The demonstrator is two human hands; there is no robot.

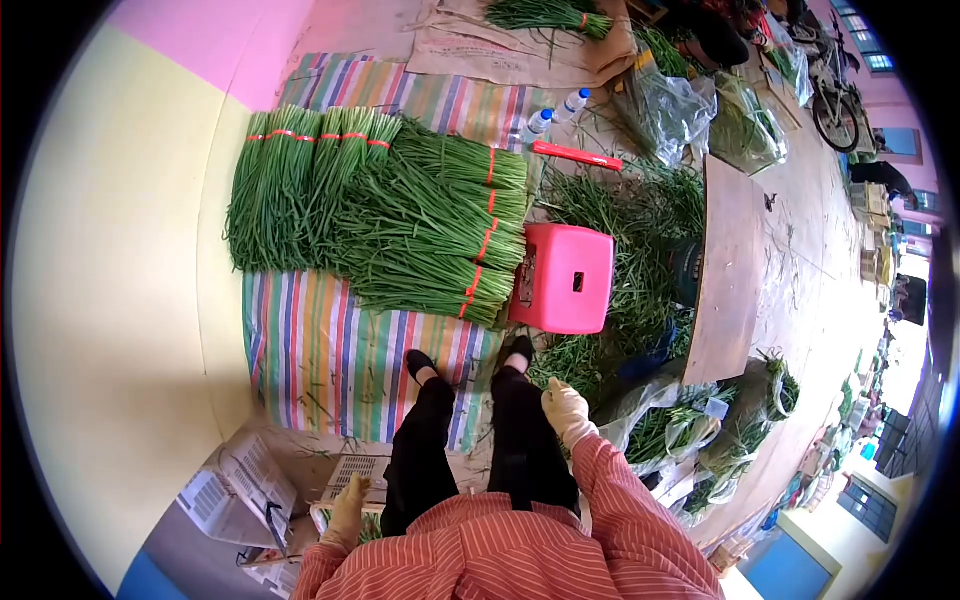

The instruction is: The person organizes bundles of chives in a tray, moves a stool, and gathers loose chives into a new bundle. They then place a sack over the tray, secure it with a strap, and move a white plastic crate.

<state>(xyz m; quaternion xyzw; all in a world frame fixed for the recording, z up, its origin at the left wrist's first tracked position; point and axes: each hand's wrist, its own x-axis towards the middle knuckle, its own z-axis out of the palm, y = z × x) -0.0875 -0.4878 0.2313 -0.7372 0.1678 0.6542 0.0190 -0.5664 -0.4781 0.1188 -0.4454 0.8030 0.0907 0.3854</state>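
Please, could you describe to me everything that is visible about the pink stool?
The stool is bright pink, glossy and plastic-looking, with a rounded-corner, roughly square seat and a small dark slot near its middle. It appears upright. The side towards the tied green bundles has openings. It stands between them and the loose greens; whether the bundles touch it is unclear. Neither hand touches it. Its feet are hidden.

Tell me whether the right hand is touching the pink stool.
Apart. The head view shows loose green stalks in the gap between the right hand and the pink stool.
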